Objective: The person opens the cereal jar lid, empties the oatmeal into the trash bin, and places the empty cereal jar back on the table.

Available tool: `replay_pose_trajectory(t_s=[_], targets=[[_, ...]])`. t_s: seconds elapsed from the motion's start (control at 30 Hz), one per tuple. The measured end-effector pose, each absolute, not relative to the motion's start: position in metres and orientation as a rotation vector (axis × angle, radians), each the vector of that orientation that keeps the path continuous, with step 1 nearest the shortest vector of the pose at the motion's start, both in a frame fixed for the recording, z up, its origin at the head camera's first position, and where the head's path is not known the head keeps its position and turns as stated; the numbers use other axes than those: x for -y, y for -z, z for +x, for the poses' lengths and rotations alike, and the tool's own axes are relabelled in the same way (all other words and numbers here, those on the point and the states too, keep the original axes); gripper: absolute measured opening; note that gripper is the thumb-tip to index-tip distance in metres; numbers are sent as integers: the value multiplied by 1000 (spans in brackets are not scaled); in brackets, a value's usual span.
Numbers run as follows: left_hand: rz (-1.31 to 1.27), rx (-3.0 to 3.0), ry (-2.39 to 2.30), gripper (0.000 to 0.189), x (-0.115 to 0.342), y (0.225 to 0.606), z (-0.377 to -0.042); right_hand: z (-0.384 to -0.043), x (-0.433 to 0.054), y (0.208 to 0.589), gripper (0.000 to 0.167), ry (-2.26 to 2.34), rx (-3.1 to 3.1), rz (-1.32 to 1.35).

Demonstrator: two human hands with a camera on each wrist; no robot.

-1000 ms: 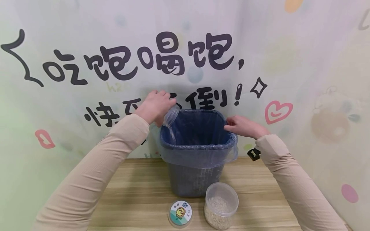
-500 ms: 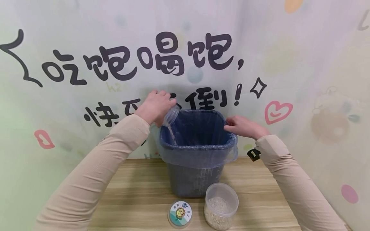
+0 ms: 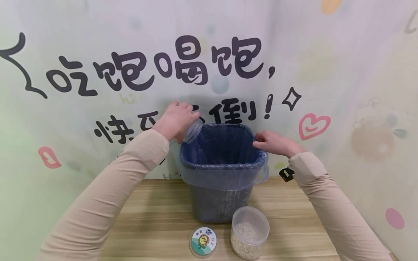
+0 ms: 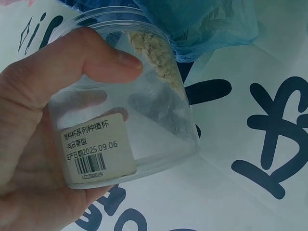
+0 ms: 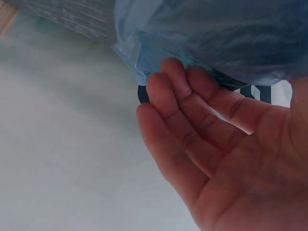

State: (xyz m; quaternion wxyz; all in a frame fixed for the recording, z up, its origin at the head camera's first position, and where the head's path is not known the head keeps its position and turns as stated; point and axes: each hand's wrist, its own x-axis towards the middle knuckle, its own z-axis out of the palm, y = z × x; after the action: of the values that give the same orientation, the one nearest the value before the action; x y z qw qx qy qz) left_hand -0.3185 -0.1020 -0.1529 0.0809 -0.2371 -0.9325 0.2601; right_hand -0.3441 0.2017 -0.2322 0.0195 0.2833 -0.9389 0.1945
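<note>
In the head view my left hand [image 3: 176,119] holds a clear plastic jar [image 3: 193,131], tipped over the left rim of a dark bin [image 3: 215,206]. The left wrist view shows thumb and fingers wrapped round this jar, which bears a printed label [image 4: 98,149]. Pale flakes [image 4: 156,55] lie along its wall near the mouth. A translucent blue bag [image 3: 225,179] lines the bin and folds over its rim. At the right rim, my right hand [image 3: 277,143] grips the edge, with bent fingers [image 5: 163,94] against the bag outside; its thumb is mostly hidden in the right wrist view.
In front of the bin stands a second clear jar [image 3: 236,226] partly filled with pale flakes. A round lid [image 3: 204,242] with a flower picture lies left of it on the wooden table [image 3: 153,217]. A printed curtain [image 3: 130,21] hangs close behind.
The thin stream falling from the tipped jar into the bin, thicker half a second ago, is no longer visible in the head view. Both hands stay almost in place.
</note>
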Motion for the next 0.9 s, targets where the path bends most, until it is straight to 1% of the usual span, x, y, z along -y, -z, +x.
replay_pose_trajectory(t_s=[0.37,0.9], targets=[[-707,2774,-822,87,99,154,-316,-343,-201,232,21,-612,2904,905],[-703,2775,-863,80,93,153,-314,-341,-200,229,21,-602,2898,913]])
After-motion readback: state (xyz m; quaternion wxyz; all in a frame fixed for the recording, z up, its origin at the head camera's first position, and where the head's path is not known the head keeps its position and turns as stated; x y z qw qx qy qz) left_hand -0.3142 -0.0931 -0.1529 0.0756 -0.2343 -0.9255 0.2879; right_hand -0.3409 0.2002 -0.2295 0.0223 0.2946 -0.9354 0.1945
